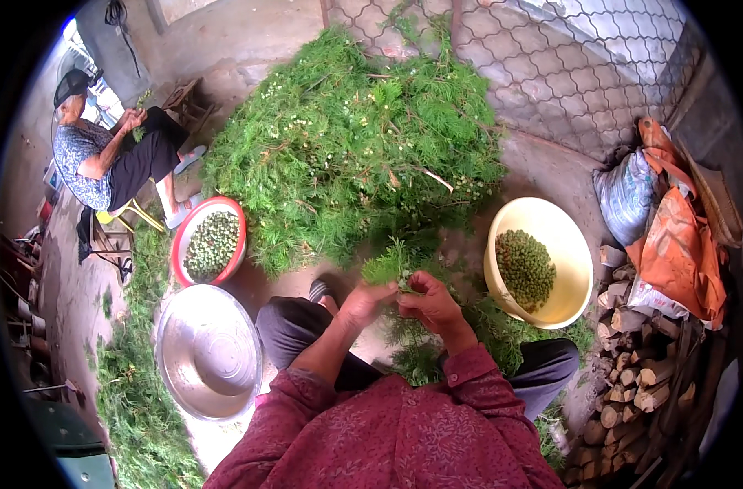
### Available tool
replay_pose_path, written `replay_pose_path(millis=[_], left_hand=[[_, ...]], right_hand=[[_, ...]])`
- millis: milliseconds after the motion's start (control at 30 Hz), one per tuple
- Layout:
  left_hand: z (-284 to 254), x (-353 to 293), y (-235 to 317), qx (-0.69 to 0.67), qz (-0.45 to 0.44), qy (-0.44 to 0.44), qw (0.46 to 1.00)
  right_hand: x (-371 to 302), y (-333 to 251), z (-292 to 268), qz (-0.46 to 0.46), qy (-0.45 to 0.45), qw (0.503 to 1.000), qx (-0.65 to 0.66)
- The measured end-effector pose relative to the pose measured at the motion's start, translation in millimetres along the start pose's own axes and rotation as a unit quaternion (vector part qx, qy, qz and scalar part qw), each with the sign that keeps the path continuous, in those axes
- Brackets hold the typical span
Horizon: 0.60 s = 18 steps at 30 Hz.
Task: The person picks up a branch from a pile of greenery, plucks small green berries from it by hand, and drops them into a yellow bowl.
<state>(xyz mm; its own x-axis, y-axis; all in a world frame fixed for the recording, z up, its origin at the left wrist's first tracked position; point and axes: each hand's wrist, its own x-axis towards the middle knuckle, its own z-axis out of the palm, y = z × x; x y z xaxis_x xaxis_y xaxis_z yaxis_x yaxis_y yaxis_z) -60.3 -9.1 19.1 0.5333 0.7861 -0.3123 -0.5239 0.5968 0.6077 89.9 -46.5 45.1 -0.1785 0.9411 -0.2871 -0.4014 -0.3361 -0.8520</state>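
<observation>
Between my knees, my left hand (366, 303) is closed around a green conifer sprig (390, 265), whose feathery tip points up and away from me. My right hand (430, 301) pinches at the base of the same sprig, where a small pale green cone shows by the fingertips. To my right stands a cream-yellow basin (579, 277) with a heap of small green cones (524, 265) in it. On my left, a red-rimmed basin (239, 213) holds paler green cones (211, 246). Nearer me lies a wide metal basin (212, 346) with nothing seen in it.
A large pile of cut conifer branches (363, 138) rises ahead. At the far left a seated person (102, 155) holds a sprig. Stacked firewood (632, 383) and orange sacks (679, 253) line the right. Loose greenery (139, 383) covers the floor at left.
</observation>
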Motion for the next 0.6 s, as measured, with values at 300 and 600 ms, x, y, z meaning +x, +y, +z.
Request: replay_pose_path(millis=[300,600], left_hand=[[-1.7,-3.0,-4.7,-0.012,-0.046,-0.008,0.999],[-6.2,-2.1,-4.6,-0.040,-0.048,-0.059,0.996]], right_hand=[[-8.5,4.8,-13.9,0.045,-0.087,0.993,0.070],[-1.0,6.6,-35.8,0.017,-0.207,0.928,0.308]])
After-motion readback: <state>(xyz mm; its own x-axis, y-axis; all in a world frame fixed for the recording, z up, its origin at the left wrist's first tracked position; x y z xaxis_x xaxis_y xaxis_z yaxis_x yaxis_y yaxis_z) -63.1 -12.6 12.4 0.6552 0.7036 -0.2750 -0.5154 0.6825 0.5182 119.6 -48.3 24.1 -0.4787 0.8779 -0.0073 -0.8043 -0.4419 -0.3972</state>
